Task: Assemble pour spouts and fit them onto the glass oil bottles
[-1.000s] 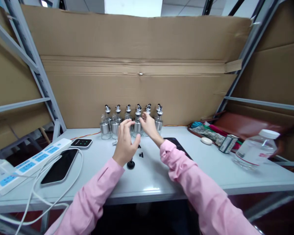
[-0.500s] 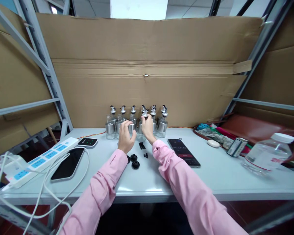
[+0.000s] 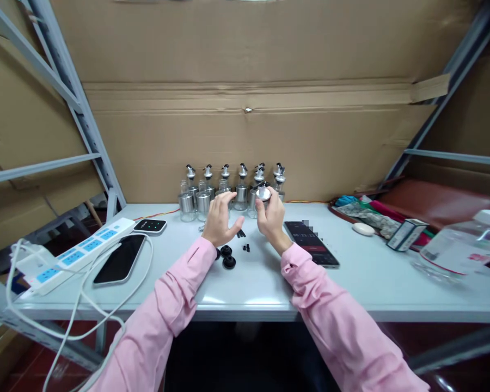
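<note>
My right hand point(image 3: 273, 218) is closed around the top of an oil bottle, at its silver pourer spout point(image 3: 263, 194); the hand and other bottles hide much of its body. My left hand point(image 3: 220, 219) is open, fingers and thumb spread, in front of the glass-and-steel bottles. Behind the hands, a back row carries pourer spouts, among them a bottle point(image 3: 240, 197). At the front left, a bottle point(image 3: 187, 206) and its neighbour point(image 3: 203, 202) have bare glass necks. Black round caps point(image 3: 228, 262) and small black pieces point(image 3: 246, 247) lie between my forearms.
A phone showing a timer point(image 3: 312, 245) lies right of my right hand. Farther right are a white oval object point(image 3: 363, 229), a small box point(image 3: 406, 235) and a clear plastic bottle point(image 3: 461, 245). On the left are a power strip point(image 3: 81, 253), cables, another phone point(image 3: 120, 260) and a black-and-white device point(image 3: 149, 226).
My right hand has moved right with the spouted bottle, away from its spot in the front row. My left hand has spread its fingers. The view has tilted down a little.
</note>
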Motion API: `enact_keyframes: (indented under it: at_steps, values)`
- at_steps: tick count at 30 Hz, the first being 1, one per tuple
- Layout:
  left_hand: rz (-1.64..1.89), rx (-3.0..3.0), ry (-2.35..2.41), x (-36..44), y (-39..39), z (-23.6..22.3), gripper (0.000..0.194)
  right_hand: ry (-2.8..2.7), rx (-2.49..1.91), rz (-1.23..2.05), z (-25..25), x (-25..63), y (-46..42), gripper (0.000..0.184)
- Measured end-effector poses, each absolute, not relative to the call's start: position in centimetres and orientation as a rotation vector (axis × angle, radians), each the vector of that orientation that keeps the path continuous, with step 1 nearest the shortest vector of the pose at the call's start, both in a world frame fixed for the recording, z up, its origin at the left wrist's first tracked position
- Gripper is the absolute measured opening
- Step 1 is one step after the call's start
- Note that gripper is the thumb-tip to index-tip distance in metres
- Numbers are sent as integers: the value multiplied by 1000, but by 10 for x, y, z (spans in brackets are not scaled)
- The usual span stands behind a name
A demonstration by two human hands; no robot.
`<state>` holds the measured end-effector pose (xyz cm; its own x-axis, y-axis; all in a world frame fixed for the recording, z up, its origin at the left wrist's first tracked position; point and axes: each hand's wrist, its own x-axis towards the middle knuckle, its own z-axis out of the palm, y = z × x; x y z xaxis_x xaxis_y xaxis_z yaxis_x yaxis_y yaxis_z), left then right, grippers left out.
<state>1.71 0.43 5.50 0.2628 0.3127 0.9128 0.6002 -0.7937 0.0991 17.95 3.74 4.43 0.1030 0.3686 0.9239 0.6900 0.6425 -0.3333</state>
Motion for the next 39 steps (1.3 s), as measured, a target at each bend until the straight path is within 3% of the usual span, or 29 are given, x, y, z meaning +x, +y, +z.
enact_keyframes:
  at_steps: [9,18,24,32,39]
  values:
    - [-1380,-2399,-828,24,-1,50,57,-1718,-858,-416,39,175,33,39]
    - [-1427,-2301,-961,23,5,49,44,-1828,-840,-502,39,171,30,32]
    - [-1667,-2341,-1040,18,12,49,28,-1935,-804,-530,40,166,25,32]
    - [-1659,-2326,-982,12,14,52,19,-1976,-867,-467,44,168,24,37]
    - [-1613,-2158,-1051,1,18,52,23,-1673,-1056,-194,42,177,36,57]
